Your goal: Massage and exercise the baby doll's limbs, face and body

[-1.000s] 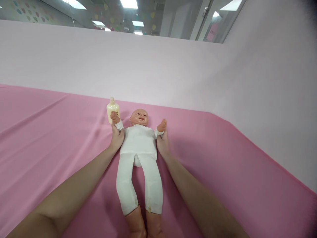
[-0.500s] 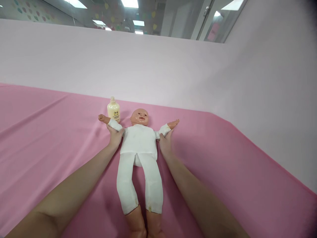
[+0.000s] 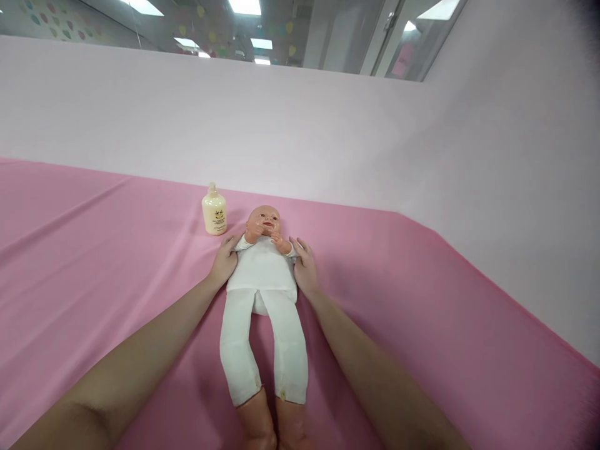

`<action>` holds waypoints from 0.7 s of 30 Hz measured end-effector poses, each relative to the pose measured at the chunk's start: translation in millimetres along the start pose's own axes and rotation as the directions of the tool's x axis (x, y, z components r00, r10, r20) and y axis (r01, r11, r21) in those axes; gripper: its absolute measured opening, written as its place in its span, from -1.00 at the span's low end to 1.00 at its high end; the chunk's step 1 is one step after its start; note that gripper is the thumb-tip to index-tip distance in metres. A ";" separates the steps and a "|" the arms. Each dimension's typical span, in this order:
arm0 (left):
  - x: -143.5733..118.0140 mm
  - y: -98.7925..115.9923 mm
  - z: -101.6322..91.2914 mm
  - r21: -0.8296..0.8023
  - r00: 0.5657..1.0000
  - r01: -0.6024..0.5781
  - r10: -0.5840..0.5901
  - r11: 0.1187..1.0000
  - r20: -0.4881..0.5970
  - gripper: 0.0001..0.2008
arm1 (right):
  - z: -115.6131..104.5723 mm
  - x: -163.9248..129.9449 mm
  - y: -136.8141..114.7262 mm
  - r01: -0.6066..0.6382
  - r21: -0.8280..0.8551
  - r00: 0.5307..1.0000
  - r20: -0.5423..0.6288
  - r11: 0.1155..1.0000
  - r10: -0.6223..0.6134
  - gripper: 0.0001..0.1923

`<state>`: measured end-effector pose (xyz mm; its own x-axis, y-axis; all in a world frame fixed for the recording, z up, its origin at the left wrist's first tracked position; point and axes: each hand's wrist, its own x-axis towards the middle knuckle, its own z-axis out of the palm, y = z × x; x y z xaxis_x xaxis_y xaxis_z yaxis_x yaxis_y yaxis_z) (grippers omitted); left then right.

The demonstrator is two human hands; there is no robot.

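The doll [image 3: 263, 275] lies on its back on the pink sheet [image 3: 94, 262], just right of the bottle [image 3: 214, 214]. My left hand [image 3: 224, 261] and right hand [image 3: 304, 267] cup its shoulders, arms outstretched, folding the doll's arms onto its chest.

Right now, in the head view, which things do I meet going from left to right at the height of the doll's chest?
Cream bottle → left hand → doll → right hand, all on the pink sheet.
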<state>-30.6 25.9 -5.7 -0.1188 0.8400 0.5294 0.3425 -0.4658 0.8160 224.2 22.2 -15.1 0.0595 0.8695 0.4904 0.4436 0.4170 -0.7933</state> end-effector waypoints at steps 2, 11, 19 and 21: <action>0.1 -2.8 -0.3 -0.004 0.999 0.001 -0.001 1.000 0.038 -0.39 | 1.0 0.0 0.0 0.006 -0.013 1.000 0.017 1.000 -0.006 -0.37; 0.7 8.1 -1.3 -0.005 1.000 -0.001 0.001 1.000 0.020 -0.45 | 0.3 1.3 -13.9 -0.035 0.034 0.999 0.011 0.999 0.035 -0.38; 2.0 8.6 -1.3 -0.131 0.956 0.198 -0.221 0.971 -0.192 -0.31 | -2.3 0.5 -9.6 -0.256 0.230 0.953 -0.102 0.939 0.285 -0.34; 2.6 1.2 -1.6 -0.201 0.923 0.281 -0.322 0.938 -0.212 -0.30 | -2.1 2.6 2.2 -0.201 0.191 0.961 -0.149 0.961 0.231 -0.25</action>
<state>-32.1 27.1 -3.0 -0.4171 0.8663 0.2748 0.1003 -0.2566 0.9613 227.3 24.8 -14.9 0.2934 0.8928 0.3418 0.2430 0.2762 -0.9299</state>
